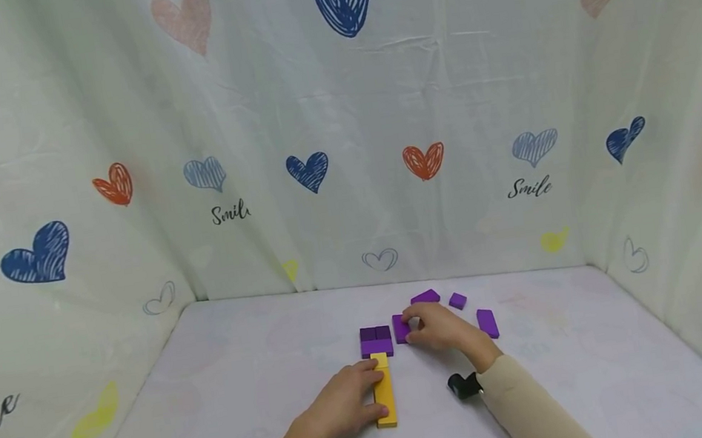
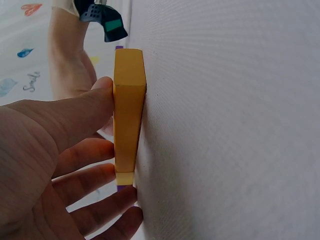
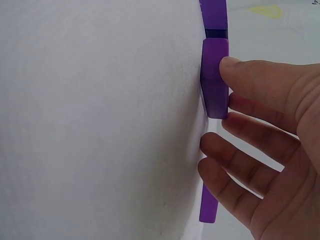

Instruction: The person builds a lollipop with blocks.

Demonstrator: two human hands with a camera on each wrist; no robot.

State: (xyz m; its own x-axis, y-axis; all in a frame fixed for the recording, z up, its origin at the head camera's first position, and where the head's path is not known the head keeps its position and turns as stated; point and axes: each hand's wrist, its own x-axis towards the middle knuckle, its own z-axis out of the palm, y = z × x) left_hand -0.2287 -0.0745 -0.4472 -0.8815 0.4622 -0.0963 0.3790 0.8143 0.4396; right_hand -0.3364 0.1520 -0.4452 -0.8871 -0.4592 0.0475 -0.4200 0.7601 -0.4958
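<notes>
In the head view a long yellow block [image 1: 384, 394] lies lengthwise on the table, with a short yellow piece at its far end against the purple blocks [image 1: 377, 348]. My left hand [image 1: 343, 403] rests along the left of the yellow block, thumb near its close end and fingers spread toward the far end. In the left wrist view the thumb touches the yellow block [image 2: 130, 115]. To the right, my right hand [image 1: 439, 326] holds a purple block [image 1: 400, 329] between thumb and fingers, just beside the joined purple blocks. The right wrist view shows its thumb on this purple block [image 3: 216, 75].
Behind the right hand lie a purple angled piece [image 1: 425, 297] and a small purple block [image 1: 458, 300]. Another purple block [image 1: 488, 323] lies to its right. A white curtain [image 1: 308, 105] with hearts encloses the white table [image 1: 246, 383] behind and at both sides.
</notes>
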